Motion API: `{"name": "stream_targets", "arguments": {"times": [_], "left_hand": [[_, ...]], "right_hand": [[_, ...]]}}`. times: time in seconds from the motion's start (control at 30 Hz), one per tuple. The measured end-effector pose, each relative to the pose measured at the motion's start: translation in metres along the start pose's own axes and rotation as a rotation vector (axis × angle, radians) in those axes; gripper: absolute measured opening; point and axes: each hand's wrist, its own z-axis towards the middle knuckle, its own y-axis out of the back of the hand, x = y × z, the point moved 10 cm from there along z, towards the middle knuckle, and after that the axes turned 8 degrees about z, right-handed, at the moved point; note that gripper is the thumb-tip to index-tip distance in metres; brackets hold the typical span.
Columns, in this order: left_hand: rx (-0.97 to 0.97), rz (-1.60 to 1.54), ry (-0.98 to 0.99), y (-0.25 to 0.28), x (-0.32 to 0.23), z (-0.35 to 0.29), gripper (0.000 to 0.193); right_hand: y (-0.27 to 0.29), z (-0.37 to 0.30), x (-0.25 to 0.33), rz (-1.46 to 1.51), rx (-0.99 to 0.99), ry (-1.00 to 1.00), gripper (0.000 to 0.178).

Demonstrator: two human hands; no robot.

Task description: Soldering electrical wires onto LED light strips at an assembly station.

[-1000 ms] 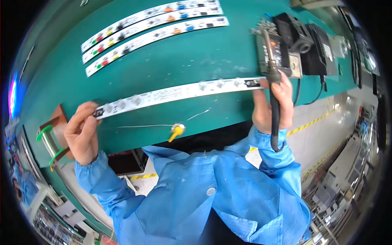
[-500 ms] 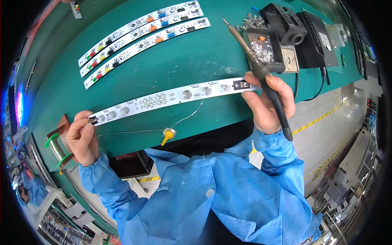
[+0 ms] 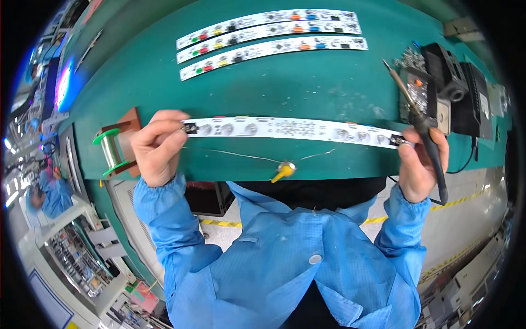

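Fingers (image 3: 176,131) of the left hand (image 3: 158,147): pinched on the left end of a long white circuit strip (image 3: 296,129), which lies flat across the green counter (image 3: 307,88) just in front of the person. Fingers of the right hand (image 3: 419,167): curled around the black handle of a soldering iron (image 3: 422,129), tip pointing up and away, while also touching the strip's right end. Thin solder wire (image 3: 241,155): runs along the counter just below the strip, from the left hand toward a small yellow-tipped item (image 3: 283,171) at the counter's near edge. Solder spool (image 3: 109,153) with green flanges: on a brown stand, just left of the left hand. Three more white strips (image 3: 271,33) with coloured parts: side by side at the far side, well apart from the hands. Black soldering station (image 3: 452,90): far right, near the iron's tip.
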Motion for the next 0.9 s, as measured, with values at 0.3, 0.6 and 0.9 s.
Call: {"name": "stream_targets", "arguments": {"times": [0.3,0.6,0.9], "left_hand": [[0.014,-0.046,0.011,0.007,-0.006,0.004,0.018],[-0.248,0.529,-0.002,0.023,-0.054,0.001,0.012],[-0.481,-0.185,0.354,0.059,0.05,0.232,0.016]], "right_hand": [[-0.008,0.003,-0.007,0.016,0.063,-0.017,0.052],[-0.012,0.022,0.012,-0.173,-0.184,0.088,0.061],[-0.014,-0.013,0.018,-0.381,-0.004,0.333,0.045]]}}
